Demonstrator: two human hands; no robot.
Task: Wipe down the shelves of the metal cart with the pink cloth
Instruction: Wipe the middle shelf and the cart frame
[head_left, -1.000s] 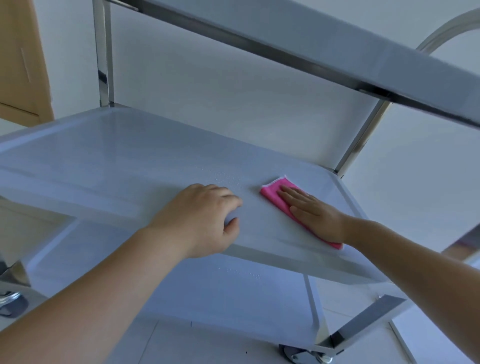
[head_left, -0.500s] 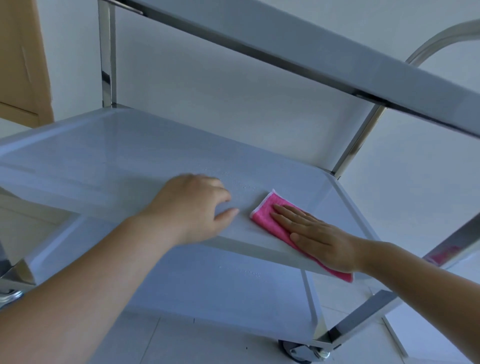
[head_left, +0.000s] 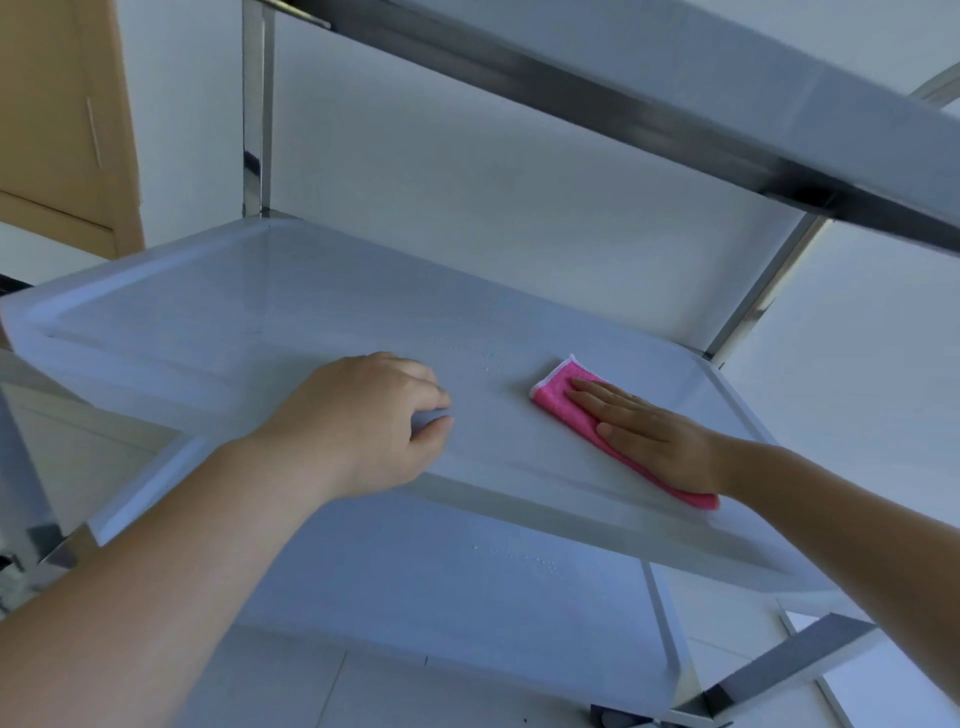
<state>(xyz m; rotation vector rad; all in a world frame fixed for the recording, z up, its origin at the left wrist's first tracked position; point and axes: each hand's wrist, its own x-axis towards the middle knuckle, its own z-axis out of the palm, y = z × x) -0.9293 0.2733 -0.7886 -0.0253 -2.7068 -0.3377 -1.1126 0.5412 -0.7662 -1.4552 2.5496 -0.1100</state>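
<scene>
The pink cloth (head_left: 553, 397) lies flat on the right part of the cart's grey middle shelf (head_left: 260, 322). My right hand (head_left: 649, 436) presses down on it, palm flat with the fingers stretched out toward the left. My left hand (head_left: 363, 421) curls over the front rim of the same shelf, thumb on top, a short way left of the cloth. Small water droplets (head_left: 485, 364) dot the shelf between the two hands. The near end of the cloth is hidden under my right wrist.
The top shelf (head_left: 727, 88) hangs low overhead and slants across the view. Below is the lower shelf (head_left: 441, 597), with a caster wheel (head_left: 613, 719) at the bottom. A shiny upright post (head_left: 254, 114) stands at the back left, with a wooden door (head_left: 57, 119) beyond it.
My right hand slid the cloth left toward my left hand, then back right and farther onto the shelf. The left hand has kept its grip on the front rim.
</scene>
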